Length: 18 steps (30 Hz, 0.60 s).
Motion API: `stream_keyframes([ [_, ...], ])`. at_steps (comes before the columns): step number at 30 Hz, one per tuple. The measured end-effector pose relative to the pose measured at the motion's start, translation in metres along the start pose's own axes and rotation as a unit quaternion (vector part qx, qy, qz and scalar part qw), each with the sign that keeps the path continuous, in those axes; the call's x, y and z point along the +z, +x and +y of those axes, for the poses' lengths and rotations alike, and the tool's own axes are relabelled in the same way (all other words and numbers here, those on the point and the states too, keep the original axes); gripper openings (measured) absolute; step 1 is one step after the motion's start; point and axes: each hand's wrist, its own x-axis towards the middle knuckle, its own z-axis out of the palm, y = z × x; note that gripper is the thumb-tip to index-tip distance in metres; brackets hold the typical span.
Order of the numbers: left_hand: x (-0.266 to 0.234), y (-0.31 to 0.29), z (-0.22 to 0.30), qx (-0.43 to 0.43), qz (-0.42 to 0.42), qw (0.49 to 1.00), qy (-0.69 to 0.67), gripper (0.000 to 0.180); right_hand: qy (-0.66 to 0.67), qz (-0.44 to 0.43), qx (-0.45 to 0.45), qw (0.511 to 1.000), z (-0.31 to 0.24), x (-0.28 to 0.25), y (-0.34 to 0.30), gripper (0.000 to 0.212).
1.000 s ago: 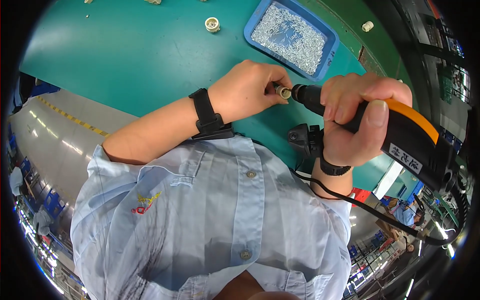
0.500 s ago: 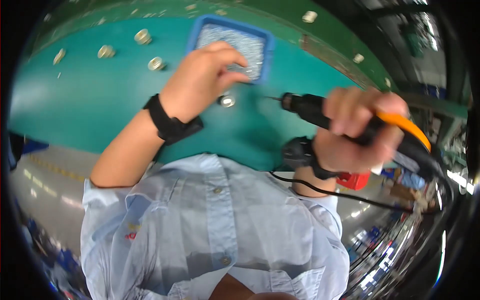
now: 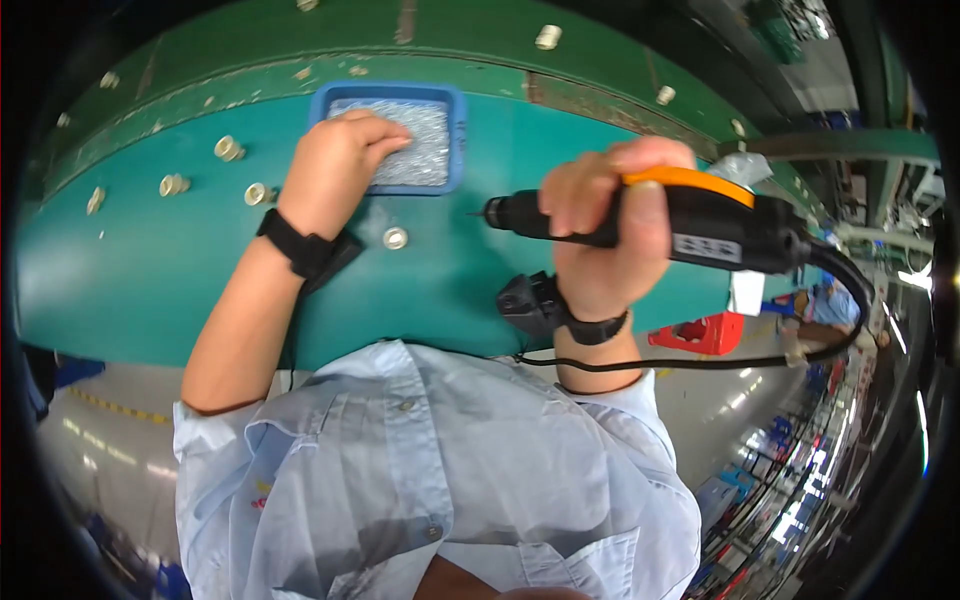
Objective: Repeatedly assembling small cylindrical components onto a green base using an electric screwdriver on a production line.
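Note:
My left hand (image 3: 335,165) is over the left part of a shallow blue tray (image 3: 457,140) full of tiny silvery metal pieces (image 3: 425,160), too small to tell apart. Its thumb and forefinger are pinched together; whatever lies between the tips cannot be made out. In my right hand (image 3: 610,235) I grip a black and orange electric screwdriver (image 3: 745,225), held level, its thin bit pointing left. A small round metal fitting (image 3: 395,238) with a hole stands on the green mat between my hands, touched by neither.
Several more metal fittings (image 3: 229,148) lie to the left on the green mat (image 3: 180,270). Others, like the pale one (image 3: 548,37), are on the green ledge beyond. The screwdriver's black cable (image 3: 690,364) loops round my right forearm. A red container (image 3: 700,333) is at the lower right.
My left thumb and forefinger, apart before, have come together at the tray. The screwdriver has swung level and shows more of its body. The whole view has shifted.

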Motion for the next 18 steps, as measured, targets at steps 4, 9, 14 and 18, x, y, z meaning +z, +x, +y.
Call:
stream_keyframes([
  [4,0.001,-0.008,0.018,0.022,0.035,0.998,-0.044,0.014,0.064,-0.05,-0.049,0.995,-0.003,-0.001,0.007,0.026],
  [9,-0.003,-0.037,0.047,-0.071,-0.014,0.976,-0.204,0.01,0.175,-0.099,-0.066,0.977,-0.025,0.003,0.009,0.038],
  [14,-0.008,-0.054,0.048,-0.062,-0.054,0.983,-0.167,0.007,0.148,-0.195,-0.025,0.969,-0.027,0.016,0.01,0.036],
  [18,-0.008,-0.058,0.05,-0.028,-0.012,0.986,-0.167,0.009,0.138,-0.22,-0.015,0.966,-0.023,0.02,0.006,0.036],
])
